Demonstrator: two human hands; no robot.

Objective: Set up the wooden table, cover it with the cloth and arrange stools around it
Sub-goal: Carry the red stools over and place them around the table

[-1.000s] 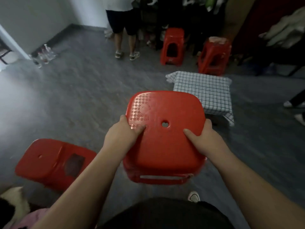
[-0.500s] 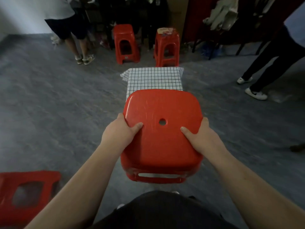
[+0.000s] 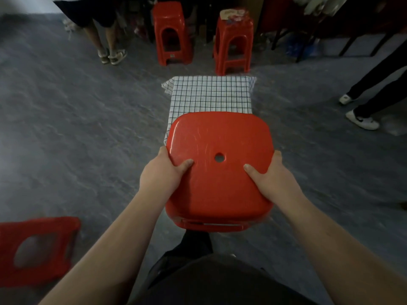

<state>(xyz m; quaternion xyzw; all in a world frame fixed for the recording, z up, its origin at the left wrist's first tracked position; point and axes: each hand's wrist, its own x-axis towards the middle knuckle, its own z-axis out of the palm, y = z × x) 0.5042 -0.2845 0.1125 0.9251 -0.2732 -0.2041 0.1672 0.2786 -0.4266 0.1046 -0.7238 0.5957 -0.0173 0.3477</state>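
I hold a red plastic stool [image 3: 218, 172] upright in front of me, its square seat with a round hole facing up. My left hand [image 3: 161, 175] grips the seat's left edge, thumb on top. My right hand [image 3: 272, 179] grips the right edge the same way. Just beyond the stool stands the low table under a white cloth with a black grid [image 3: 211, 94]; the stool hides its near edge. Two more red stools stand past the table, one at the back left [image 3: 171, 34] and one at the back right [image 3: 234, 40] with something lying on its seat.
A red stool [image 3: 37, 247] lies on its side on the grey floor at my lower left. A person's legs [image 3: 105, 40] stand at the back left, and another person's legs and white shoes [image 3: 363, 111] are at the right. Dark furniture and clutter line the far wall.
The view has swung to the right, so the covered table now sits straight ahead and nearer. The stool stays in both hands with the same grip.
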